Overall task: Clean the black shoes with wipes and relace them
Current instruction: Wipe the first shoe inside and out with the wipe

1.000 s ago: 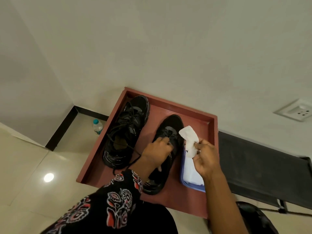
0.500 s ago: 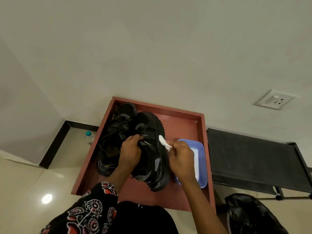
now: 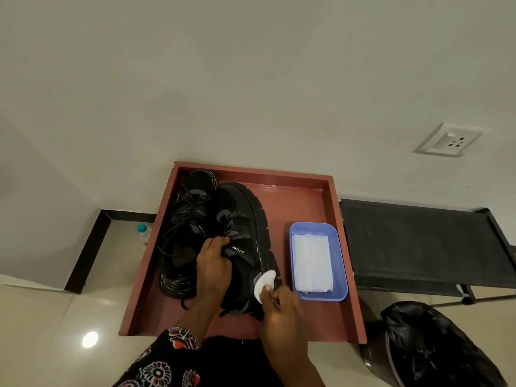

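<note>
Two black shoes lie on a reddish-brown tray [image 3: 304, 196]. The left shoe [image 3: 184, 227] rests flat with loose laces. My left hand [image 3: 213, 266] grips the right shoe [image 3: 245, 233] at its tongue and holds it tilted on its side, sole turned right. My right hand [image 3: 279, 305] pinches a white wipe [image 3: 265, 282] and presses it against the heel side of that shoe. A blue tub [image 3: 342, 263] holding more white wipes sits on the tray just right of the shoe.
A small water bottle [image 3: 143, 232] stands on the floor left of the tray. A black mesh rack [image 3: 418, 244] is to the right, with a black plastic bag [image 3: 435, 347] below it. A wall socket [image 3: 451, 143] is up right.
My left hand lifted and tilted the right shoe onto its side. My right hand brought the wipe down from above the tub and slid it along the shoe's side to the heel.
</note>
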